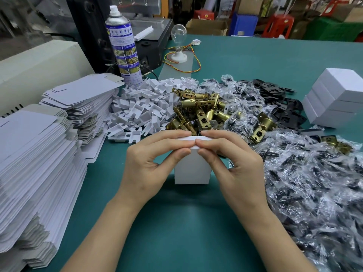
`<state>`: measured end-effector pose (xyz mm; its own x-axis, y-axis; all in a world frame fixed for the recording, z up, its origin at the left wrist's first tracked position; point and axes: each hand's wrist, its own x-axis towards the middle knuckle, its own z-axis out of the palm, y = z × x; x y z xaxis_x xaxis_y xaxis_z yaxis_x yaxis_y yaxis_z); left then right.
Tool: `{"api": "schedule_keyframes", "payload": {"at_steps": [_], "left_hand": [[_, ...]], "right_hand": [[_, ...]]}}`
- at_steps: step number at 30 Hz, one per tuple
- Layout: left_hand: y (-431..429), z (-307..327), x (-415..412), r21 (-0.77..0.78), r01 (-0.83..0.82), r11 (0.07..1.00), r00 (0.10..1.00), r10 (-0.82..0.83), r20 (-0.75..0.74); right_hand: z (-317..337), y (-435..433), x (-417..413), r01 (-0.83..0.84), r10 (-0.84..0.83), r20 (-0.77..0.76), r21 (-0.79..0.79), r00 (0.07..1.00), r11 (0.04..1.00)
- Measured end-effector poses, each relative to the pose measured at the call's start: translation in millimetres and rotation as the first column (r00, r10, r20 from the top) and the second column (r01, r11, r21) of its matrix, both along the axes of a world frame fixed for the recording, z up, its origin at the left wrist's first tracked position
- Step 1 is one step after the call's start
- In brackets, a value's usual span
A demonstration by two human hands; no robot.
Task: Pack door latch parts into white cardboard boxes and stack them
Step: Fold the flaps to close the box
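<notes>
Left hand [145,163] and right hand [233,161] meet at desk ctr, both gripping small upright white cardboard box [191,171]; fingers [167,137] and thumbs pinch its top flap, fingertips meeting; box stands on green desk [176,222], just in front of brass door latch pile [198,110]; flat white box blanks [39,163] stacked at left; closed white boxes [334,99] stacked far right, w/ bagged black parts [314,183] btwn.

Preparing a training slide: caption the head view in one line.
Left hand and right hand pinch the top of a white box before piled brass latches.
</notes>
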<state>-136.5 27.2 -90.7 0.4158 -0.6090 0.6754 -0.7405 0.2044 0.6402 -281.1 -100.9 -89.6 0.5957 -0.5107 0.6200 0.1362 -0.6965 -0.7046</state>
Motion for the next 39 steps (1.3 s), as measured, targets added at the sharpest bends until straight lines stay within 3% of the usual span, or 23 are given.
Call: {"api": "schedule_keyframes", "payload": {"at_steps": [8,13,16,19,25,29,34,37,39], "left_hand": [[-0.2,1.2,-0.1,0.004,0.001,1.000,1.000,-0.001,-0.019],[-1.2,-0.3,0.2,0.006,0.033,0.999,0.991,-0.032,-0.128],[1.3,-0.4,2.2,0.138,0.114,0.984,0.950,-0.067,-0.305],[2.9,-3.7,6.6,0.306,0.200,0.931,0.921,-0.072,-0.382],[-2.0,-1.2,5.3,0.252,0.190,0.949,0.829,-0.018,-0.558],[-6.2,-1.3,0.5,0.233,0.114,0.966,0.621,0.113,-0.775],[-7.1,3.0,-6.4,0.204,0.153,0.967,0.429,0.121,-0.895],[-8.5,4.7,-7.3,0.153,0.166,0.974,0.400,0.075,-0.914],[-8.2,6.7,-6.0,0.092,0.185,0.978,0.393,0.012,-0.919]], "right_hand": [[1.0,0.7,0.0,0.000,0.000,-0.014,0.017,1.000,1.000],[6.0,2.1,-2.4,-0.067,0.080,-0.054,0.204,0.995,0.977],[8.7,-1.4,-8.7,-0.114,0.177,-0.129,0.389,0.976,0.914],[4.5,1.0,-12.8,-0.058,0.216,-0.311,0.448,0.926,0.892],[-7.4,16.4,-12.1,0.066,0.118,-0.491,0.342,0.863,0.937],[-6.6,27.2,-8.8,0.100,0.071,-0.463,0.334,0.883,0.937],[-1.6,48.5,-3.8,0.135,-0.101,-0.517,0.028,0.850,0.990],[2.6,54.7,-0.2,0.187,-0.226,-0.503,-0.128,0.834,0.974],[8.5,52.6,-1.9,0.216,-0.248,-0.474,-0.123,0.845,0.969]]}}
